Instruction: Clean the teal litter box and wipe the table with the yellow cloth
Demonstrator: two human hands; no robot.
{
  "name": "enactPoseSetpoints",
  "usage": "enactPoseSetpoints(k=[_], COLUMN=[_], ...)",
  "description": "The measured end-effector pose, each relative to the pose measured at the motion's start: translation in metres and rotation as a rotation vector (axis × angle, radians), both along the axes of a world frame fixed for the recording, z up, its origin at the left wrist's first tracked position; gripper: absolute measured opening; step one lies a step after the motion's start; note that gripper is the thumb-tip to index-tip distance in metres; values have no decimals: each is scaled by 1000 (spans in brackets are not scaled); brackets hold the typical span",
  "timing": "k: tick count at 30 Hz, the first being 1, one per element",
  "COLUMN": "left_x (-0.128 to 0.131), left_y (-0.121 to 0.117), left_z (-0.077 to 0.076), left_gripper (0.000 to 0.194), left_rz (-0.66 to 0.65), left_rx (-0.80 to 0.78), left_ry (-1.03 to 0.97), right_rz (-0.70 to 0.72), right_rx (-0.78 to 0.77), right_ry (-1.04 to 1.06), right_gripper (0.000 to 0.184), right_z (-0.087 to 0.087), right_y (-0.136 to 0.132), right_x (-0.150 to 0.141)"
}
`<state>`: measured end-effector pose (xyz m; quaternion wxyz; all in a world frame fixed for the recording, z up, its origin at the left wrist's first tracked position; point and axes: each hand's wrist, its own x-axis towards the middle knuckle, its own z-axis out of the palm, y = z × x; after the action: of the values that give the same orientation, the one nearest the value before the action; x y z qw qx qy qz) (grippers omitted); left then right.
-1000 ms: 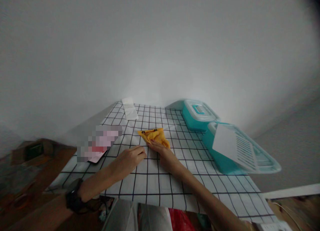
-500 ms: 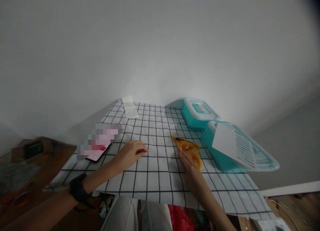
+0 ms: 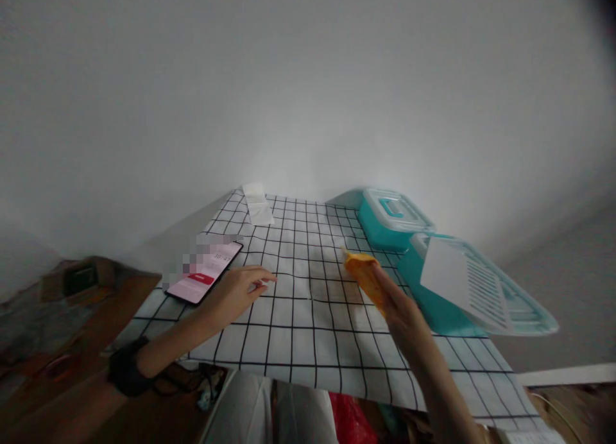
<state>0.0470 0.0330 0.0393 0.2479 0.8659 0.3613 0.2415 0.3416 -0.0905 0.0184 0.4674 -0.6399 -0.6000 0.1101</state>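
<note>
My right hand (image 3: 395, 303) grips a thin, crinkled yellow-orange cloth (image 3: 364, 274) from its right side, tilted and raised over the table; a shadow falls beneath it. I cannot tell its exact material, and my fingers are partly hidden behind it. To the left, my left hand (image 3: 240, 291) hovers low over the checked tablecloth (image 3: 289, 315), fingers loosely bent, with a gap between thumb and forefinger and nothing held. Just left of it lies a phone (image 3: 205, 274) with a lit pink screen.
Two teal boxes with clear lids, a rear box (image 3: 385, 222) and a front box (image 3: 423, 287), stand on the right. A white slotted sheet (image 3: 462, 283) lies on the front one. White paper (image 3: 258, 204) rests at the back left, near the wall (image 3: 308, 97).
My right hand has lifted the yellow-orange cloth off the table and tilted it up. My left hand has shifted slightly left, and its thumb and forefinger have spread. The view has turned slightly left.
</note>
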Motion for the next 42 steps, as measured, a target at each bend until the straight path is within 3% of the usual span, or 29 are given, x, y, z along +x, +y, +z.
enactPoseSetpoints(k=[3, 5, 8, 11, 13, 16, 19, 21, 24, 27, 29, 33, 37, 39, 42], left_x=[-15, -25, -39, -49, -51, -49, -39, -31, -23, -22, -24, -28, -37, -46, -63], left_y=[-5, -12, -23, -32, -34, -30, -21, -15, -10, -11, -14, -19, -22, -24, -29], left_z=[-4, -10, -21, -27, -27, -20, -13, -11, -11, -13, -13, -12, -8, -5, -3], left_gripper=[28, 37, 44, 43, 44, 36, 26, 24, 20, 15, 14, 15, 20, 24, 29], left_rz=[-44, -90, -155, -192, -197, -182, -127, -66, 11, 55, 70, 36, -28, -6, 34], left_rx=[200, 301, 440, 554, 576, 542, 441, 397, 414, 419, 418, 479, 411, 366, 419], left_ry=[116, 223, 352, 397, 399, 364, 298, 266, 252, 266, 300, 374, 279, 208, 182], right_rz=[-95, -63, 14, 98, 164, 214, 239, 335, 533, 571, 526, 413, 364, 368, 454], right_rx=[-26, -71, -102, -103, -97, -47, -14, -27, -57, -74, -80, -74, -82, -77, -37], right_ry=[-104, -181, -229, -186, -128, -81, -176, -312, -551, -705, -732, -690, -576, -527, -530], right_gripper=[62, 69, 79, 85, 88, 86, 82, 81, 68, 55, 57, 73, 94, 96, 84], right_z=[-8, -25, -53, -62, -52, -21, 9, 16, 8, -11, -23, -36, -22, -7, 7], right_y=[-9, -3, 14, 32, 43, 58, 65, 64, 56, 46, 41, 35, 37, 37, 31], right_x=[31, 29, -2, -41, -59, -70, -79, -94, -122, -131, -119, -67, -43, -59, -114])
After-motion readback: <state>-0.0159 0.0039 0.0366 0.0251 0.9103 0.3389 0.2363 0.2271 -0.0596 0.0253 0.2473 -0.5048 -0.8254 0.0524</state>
